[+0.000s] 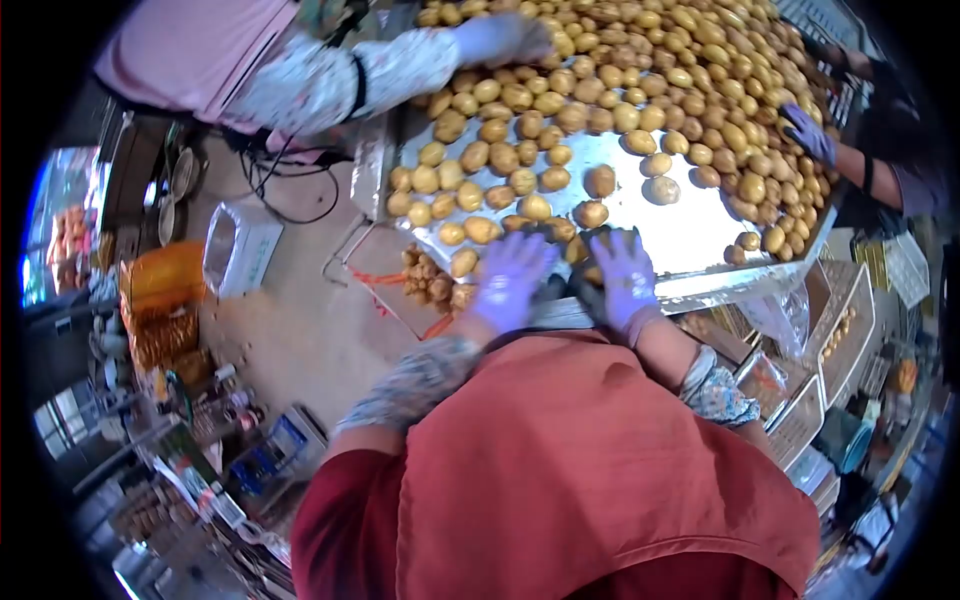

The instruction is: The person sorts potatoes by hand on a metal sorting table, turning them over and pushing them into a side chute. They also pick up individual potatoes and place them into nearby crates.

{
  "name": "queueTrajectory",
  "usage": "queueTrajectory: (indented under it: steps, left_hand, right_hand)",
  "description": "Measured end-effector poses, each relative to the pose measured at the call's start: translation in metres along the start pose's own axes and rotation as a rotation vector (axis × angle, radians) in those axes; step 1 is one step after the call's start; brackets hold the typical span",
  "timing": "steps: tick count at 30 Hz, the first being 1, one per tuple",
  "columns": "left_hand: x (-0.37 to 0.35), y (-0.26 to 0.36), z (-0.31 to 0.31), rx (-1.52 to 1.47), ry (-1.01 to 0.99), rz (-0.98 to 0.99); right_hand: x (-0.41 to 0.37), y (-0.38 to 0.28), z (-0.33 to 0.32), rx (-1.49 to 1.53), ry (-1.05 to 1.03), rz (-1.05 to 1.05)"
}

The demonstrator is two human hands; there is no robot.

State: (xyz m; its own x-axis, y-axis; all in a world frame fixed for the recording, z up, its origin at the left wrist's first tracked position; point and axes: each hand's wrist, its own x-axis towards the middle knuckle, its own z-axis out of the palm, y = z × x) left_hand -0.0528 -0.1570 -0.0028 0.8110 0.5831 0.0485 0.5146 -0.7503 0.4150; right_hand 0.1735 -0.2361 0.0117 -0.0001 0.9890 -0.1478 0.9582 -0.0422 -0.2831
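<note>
Both my hands wear purple gloves with dark fingertips and rest at the near edge of a shiny metal sorting table [690, 235]. My left hand [513, 275] lies over the edge with fingers stretched forward, touching or close to a few yellow-brown, potato-like pieces of produce [535, 207]. Beside it, my right hand [622, 270] has its fingers apart and pointing forward, close below a brownish piece [591, 214]. Between the hands some produce is partly covered. Neither hand shows a piece clearly gripped; the palms are hidden.
A large heap of the same produce [660, 70] covers the far table. One co-worker's gloved hand [500, 40] reaches in from the left, another's [810, 137] from the right. A white lined crate [245, 250] stands on the floor at left; pale crates [845, 330] are at right.
</note>
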Motion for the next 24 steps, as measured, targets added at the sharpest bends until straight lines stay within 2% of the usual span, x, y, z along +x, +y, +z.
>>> queueTrajectory:
  steps: [1, 3, 4, 6, 8, 10, 11, 12, 13, 14, 15, 16, 17, 19, 21, 23, 24]
  left_hand:
    - [0.007, 0.013, 0.004, 0.002, -0.157, -0.017]
    - [-0.015, -0.01, 0.004, -0.054, -0.196, 0.103]
    - [-0.028, -0.029, -0.005, 0.097, -0.248, 0.212]
    - [-0.052, -0.051, -0.035, 0.094, -0.145, 0.164]
    - [-0.064, -0.077, -0.039, -0.093, 0.02, 0.063]
    - [-0.029, -0.089, -0.055, -0.026, 0.16, -0.051]
    - [-0.003, -0.09, -0.065, 0.002, 0.259, -0.122]
    - [0.022, -0.1, -0.06, 0.068, 0.306, -0.193]
    - [0.047, -0.108, -0.053, 0.131, 0.349, -0.27]
    - [0.063, -0.111, -0.039, 0.141, 0.348, -0.348]
    - [0.08, -0.092, -0.046, 0.185, 0.068, -0.471]
    - [0.075, -0.088, -0.023, 0.276, 0.063, -0.367]
    - [0.065, -0.08, -0.001, 0.37, 0.062, -0.268]
    - [0.058, -0.038, -0.039, 0.123, -0.353, -0.099]
    - [0.004, -0.034, -0.001, 0.144, -0.11, 0.029]
    - [-0.014, -0.04, -0.02, -0.101, -0.157, 0.098]
    - [-0.014, -0.045, -0.034, -0.169, -0.094, 0.135]
  right_hand:
    - [-0.004, -0.01, 0.01, -0.044, 0.039, -0.136]
    - [-0.003, 0.011, 0.001, 0.259, 0.033, -0.261]
    - [0.01, 0.018, -0.024, 0.539, 0.025, -0.135]
    - [0.026, 0.071, -0.046, 0.665, 0.157, 0.186]
    - [0.043, 0.098, -0.064, 0.053, 0.431, 0.271]
    - [0.051, 0.114, -0.019, 0.311, 0.319, 0.348]
    - [0.058, 0.067, -0.012, 0.184, 0.357, 0.274]
    - [0.059, 0.055, 0.018, 0.16, 0.524, -0.046]
    - [0.06, 0.021, 0.027, 0.416, 0.438, -0.124]
    - [0.063, -0.029, -0.026, 0.335, 0.05, -0.132]
    - [0.055, -0.034, -0.006, 0.388, 0.09, -0.302]
    - [0.057, -0.04, -0.012, 0.271, 0.087, -0.452]
    - [0.066, -0.04, -0.022, 0.204, 0.077, -0.494]
    - [0.111, -0.023, -0.064, 0.152, -0.101, -0.371]
    - [0.164, 0.041, -0.054, 0.216, 0.209, -0.157]
    - [0.205, 0.064, -0.061, -0.004, 0.38, 0.174]
    - [0.205, 0.056, -0.051, -0.119, 0.292, 0.18]
